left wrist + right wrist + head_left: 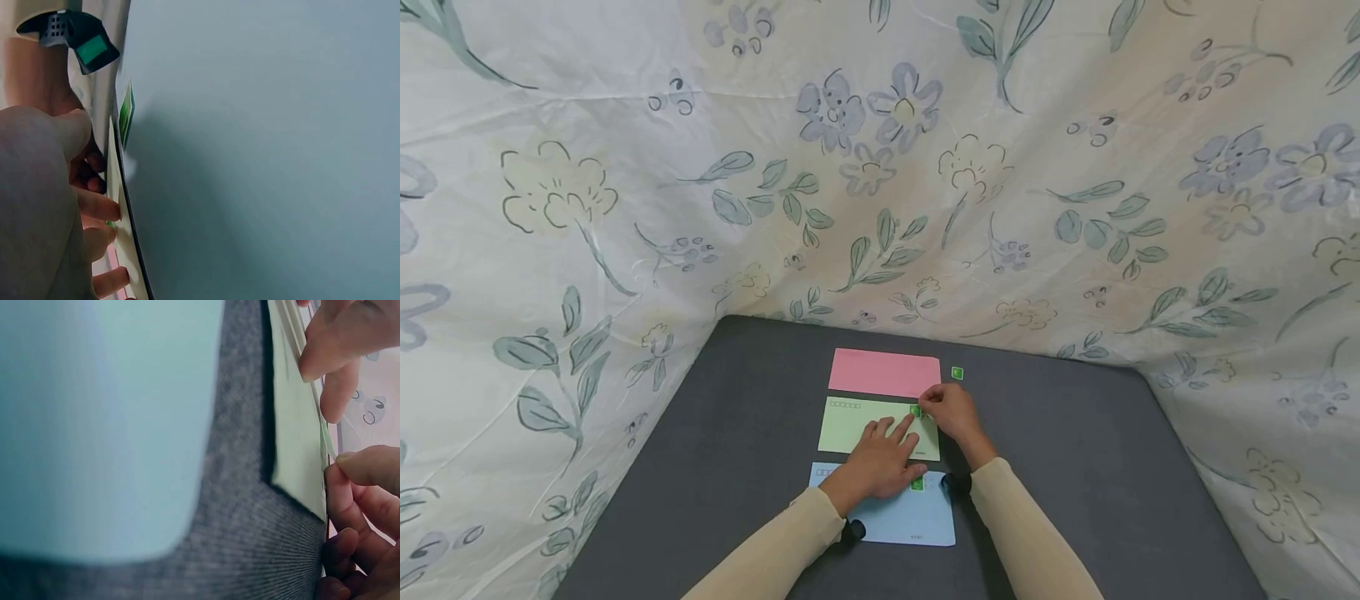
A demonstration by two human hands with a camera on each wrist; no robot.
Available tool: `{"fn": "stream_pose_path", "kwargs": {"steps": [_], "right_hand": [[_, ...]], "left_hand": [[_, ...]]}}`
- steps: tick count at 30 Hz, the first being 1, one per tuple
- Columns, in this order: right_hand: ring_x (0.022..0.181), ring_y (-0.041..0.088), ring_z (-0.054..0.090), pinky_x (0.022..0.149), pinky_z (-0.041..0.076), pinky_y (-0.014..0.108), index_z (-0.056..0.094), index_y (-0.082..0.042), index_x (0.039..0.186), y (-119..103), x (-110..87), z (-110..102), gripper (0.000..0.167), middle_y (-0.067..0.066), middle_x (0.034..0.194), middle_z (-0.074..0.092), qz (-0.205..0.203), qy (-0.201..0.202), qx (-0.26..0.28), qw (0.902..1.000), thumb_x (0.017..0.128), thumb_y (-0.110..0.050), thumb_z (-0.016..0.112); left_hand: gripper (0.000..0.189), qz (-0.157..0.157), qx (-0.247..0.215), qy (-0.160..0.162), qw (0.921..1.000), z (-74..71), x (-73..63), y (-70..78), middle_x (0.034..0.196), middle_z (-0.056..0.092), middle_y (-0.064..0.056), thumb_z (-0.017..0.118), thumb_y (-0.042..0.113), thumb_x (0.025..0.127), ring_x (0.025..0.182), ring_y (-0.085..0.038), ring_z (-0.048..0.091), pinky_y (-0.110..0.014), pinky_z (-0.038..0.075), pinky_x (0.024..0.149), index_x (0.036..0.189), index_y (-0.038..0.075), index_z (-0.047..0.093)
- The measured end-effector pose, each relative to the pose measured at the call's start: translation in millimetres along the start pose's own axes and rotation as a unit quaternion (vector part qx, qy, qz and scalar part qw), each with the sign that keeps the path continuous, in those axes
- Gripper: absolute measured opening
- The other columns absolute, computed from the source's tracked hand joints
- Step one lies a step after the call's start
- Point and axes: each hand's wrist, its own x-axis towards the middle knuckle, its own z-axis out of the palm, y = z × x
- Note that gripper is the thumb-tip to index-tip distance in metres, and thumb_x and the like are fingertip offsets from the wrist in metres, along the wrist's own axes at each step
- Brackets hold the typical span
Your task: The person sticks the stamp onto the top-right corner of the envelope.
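A light green envelope [842,435] lies in the middle of a column of three. My left hand [880,458] rests across it with fingers spread, the index fingertip right by a small green postage stamp [915,411] at its top right corner. Thumb and index finger of my right hand [953,410] pinch the stamp's right edge. In the right wrist view, the stamp [328,440] stands tilted up from the paper at the pinched side. Nearest me is a blue envelope [902,525], partly covered by my left hand and wrist, bearing a green stamp [917,484].
Beyond the green envelope lies a pink envelope [883,372]. Another green stamp [957,373] sits to its right on the dark grey table [1075,467]. Floral cloth [880,183] hangs behind the table and along both sides. Each wrist wears a small black camera.
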Motion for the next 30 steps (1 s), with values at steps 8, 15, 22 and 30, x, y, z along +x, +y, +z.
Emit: {"fn": "stream_pose_path", "kwargs": {"steps": [8,15,22,30], "right_hand": [[0.080,0.021,0.064,0.070,0.057,0.036,0.082,-0.008,0.095,-1.2,0.3,2.0,0.005,0.003,0.088,0.074,0.004,0.006,-0.007,0.9999,0.098,-0.011,0.081],[0.079,0.021,0.064,0.068,0.055,0.034,0.083,-0.008,0.095,-1.1,0.9,3.1,0.005,0.003,0.088,0.074,0.003,0.008,-0.011,0.9999,0.098,-0.012,0.081],[0.079,0.021,0.063,0.067,0.054,0.033,0.083,-0.009,0.095,-1.2,0.4,3.5,0.005,0.003,0.088,0.074,0.004,0.008,-0.014,0.9999,0.098,-0.012,0.081],[0.079,0.022,0.063,0.067,0.055,0.034,0.083,-0.008,0.095,-3.3,-1.7,3.4,0.005,0.003,0.088,0.075,0.005,0.014,-0.013,0.9998,0.098,-0.012,0.081]], "left_hand": [[0.065,-0.002,0.003,0.003,1.0000,-2.1,-2.2,1.3,0.177,0.030,-0.006,0.045,0.063,0.112,0.155,-0.035,0.036,-0.057,0.031,0.124,0.160,0.020,0.052],[0.065,-0.007,0.006,-0.002,0.9999,-7.5,-5.5,4.1,0.177,0.029,-0.005,0.044,0.064,0.111,0.155,-0.034,0.035,-0.055,0.031,0.124,0.159,0.021,0.052],[0.066,-0.007,0.001,-0.002,1.0000,-4.4,-3.5,2.7,0.177,0.028,-0.006,0.044,0.064,0.111,0.156,-0.035,0.034,-0.057,0.030,0.124,0.160,0.021,0.052],[0.066,-0.006,0.002,0.009,0.9999,3.4,0.0,0.4,0.177,0.029,-0.006,0.045,0.065,0.111,0.155,-0.036,0.034,-0.058,0.030,0.124,0.159,0.020,0.052]]}}
